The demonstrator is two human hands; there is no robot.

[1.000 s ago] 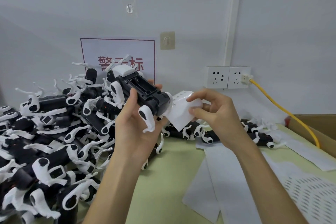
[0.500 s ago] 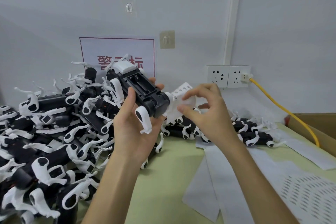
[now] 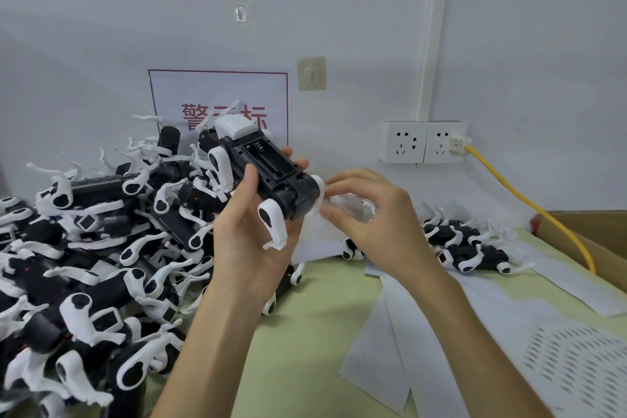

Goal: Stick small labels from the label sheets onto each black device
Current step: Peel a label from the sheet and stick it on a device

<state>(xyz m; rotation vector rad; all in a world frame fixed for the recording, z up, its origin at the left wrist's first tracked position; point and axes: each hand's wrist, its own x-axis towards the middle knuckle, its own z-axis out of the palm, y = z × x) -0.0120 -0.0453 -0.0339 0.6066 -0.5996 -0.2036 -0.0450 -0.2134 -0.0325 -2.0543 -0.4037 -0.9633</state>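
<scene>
- Head view: the left hand has its fingers closed around a black device, held upside down above the green surface, its open battery bay facing up.
- A second ago the right hand held a label sheet clear of the device; now its pinched fingers are close against the device's near end, the sheet blurred behind them.
- Judgement: a label is about to be pressed on. Whether one is already peeled cannot be told.
- More sheets lie to the right of the device, a pile of devices to its left.
</scene>
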